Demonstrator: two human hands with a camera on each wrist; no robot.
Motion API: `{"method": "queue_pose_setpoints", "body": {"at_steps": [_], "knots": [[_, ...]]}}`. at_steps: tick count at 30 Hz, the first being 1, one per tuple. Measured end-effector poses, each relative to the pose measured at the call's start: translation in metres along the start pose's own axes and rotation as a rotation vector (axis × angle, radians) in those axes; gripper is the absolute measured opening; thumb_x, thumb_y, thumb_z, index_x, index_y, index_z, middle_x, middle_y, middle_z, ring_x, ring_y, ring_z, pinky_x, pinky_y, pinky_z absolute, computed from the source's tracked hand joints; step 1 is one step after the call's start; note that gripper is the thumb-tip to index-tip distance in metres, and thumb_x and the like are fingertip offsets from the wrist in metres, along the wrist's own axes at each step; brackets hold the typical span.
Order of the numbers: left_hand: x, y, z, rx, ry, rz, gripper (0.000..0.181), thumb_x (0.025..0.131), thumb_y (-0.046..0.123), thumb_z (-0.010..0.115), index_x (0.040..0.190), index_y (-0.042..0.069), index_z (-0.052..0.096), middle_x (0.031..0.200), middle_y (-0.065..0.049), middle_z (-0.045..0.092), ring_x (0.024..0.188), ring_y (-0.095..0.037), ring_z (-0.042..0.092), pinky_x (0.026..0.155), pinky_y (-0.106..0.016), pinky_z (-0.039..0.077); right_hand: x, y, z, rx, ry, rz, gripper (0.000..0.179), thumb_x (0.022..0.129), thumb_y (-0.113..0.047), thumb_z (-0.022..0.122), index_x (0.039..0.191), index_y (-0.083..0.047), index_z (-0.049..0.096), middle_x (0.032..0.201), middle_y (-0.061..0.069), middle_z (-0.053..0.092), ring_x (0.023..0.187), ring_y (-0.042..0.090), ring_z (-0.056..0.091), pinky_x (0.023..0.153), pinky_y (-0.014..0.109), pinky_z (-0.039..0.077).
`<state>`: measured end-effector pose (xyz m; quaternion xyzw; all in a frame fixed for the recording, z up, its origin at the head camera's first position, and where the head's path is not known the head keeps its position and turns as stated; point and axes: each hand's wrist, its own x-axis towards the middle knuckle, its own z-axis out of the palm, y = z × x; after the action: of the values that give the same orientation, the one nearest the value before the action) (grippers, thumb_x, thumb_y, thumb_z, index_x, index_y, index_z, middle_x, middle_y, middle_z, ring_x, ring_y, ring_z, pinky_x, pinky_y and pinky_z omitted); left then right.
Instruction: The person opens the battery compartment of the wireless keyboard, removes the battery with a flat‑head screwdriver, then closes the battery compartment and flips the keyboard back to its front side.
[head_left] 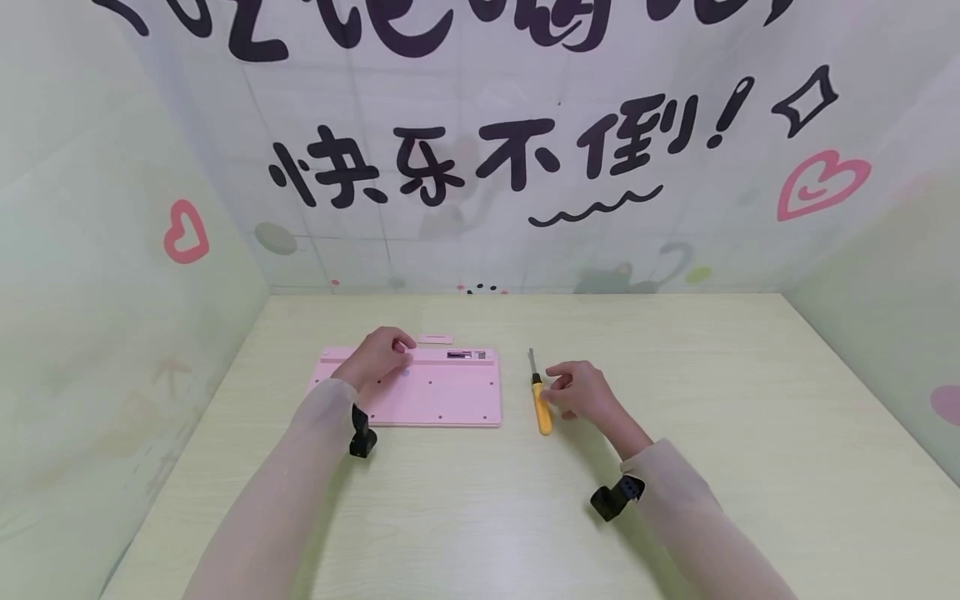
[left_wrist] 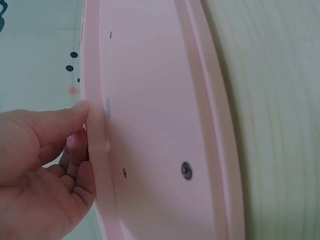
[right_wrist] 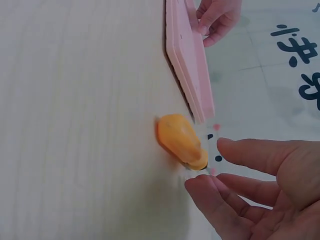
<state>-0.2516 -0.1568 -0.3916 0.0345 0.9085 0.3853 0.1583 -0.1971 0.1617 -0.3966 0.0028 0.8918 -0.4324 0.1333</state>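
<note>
A pink keyboard lies face down, small screws dotting its underside. My left hand holds its far raised edge; the left wrist view shows the thumb on the ridge and the other fingers curled behind it. Right of the hand, the battery compartment is uncovered, with a dark battery-like shape inside. A screwdriver with a yellow handle lies right of the keyboard. Close beside it is my right hand, thumb and fingers apart with a gap between them; in the right wrist view the handle lies beyond the fingertips.
A small pink battery cover lies just behind the keyboard. The pale wooden table runs back to a printed cloth wall. Cloth sides rise at left and right. Both wrists carry black cameras.
</note>
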Motion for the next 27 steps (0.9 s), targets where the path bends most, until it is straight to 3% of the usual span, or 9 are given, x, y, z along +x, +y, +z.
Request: {"method": "queue_pose_setpoints", "body": {"at_steps": [11, 18, 27], "knots": [[0.003, -0.004, 0.001, 0.012, -0.005, 0.010, 0.024, 0.091, 0.006, 0.055, 0.114, 0.003, 0.057, 0.101, -0.012, 0.048, 0.091, -0.026, 0.044, 0.075, -0.032, 0.039, 0.003, 0.011, 0.014, 0.018, 0.079, 0.063, 0.045, 0.078, -0.017, 0.073, 0.117, -0.001, 0.059, 0.080, 0.008, 0.057, 0.053, 0.016, 0.052, 0.049, 0.028, 0.049], [-0.002, 0.000, -0.001, 0.018, -0.016, 0.046, 0.022, 0.090, 0.005, 0.055, 0.112, 0.001, 0.057, 0.098, -0.013, 0.048, 0.088, -0.026, 0.044, 0.074, -0.032, 0.039, 0.005, 0.011, 0.017, 0.024, 0.066, 0.084, 0.049, 0.077, -0.021, 0.075, 0.119, -0.001, 0.058, 0.080, 0.008, 0.055, 0.050, 0.016, 0.051, 0.049, 0.027, 0.048], [0.006, -0.006, 0.001, 0.026, -0.009, 0.021, 0.025, 0.091, 0.006, 0.054, 0.116, 0.002, 0.057, 0.101, -0.012, 0.049, 0.090, -0.026, 0.044, 0.076, -0.032, 0.038, 0.006, 0.007, 0.019, -0.022, 0.068, 0.098, 0.050, 0.076, -0.019, 0.075, 0.119, 0.000, 0.058, 0.084, 0.010, 0.056, 0.049, 0.016, 0.053, 0.048, 0.027, 0.048]]}}
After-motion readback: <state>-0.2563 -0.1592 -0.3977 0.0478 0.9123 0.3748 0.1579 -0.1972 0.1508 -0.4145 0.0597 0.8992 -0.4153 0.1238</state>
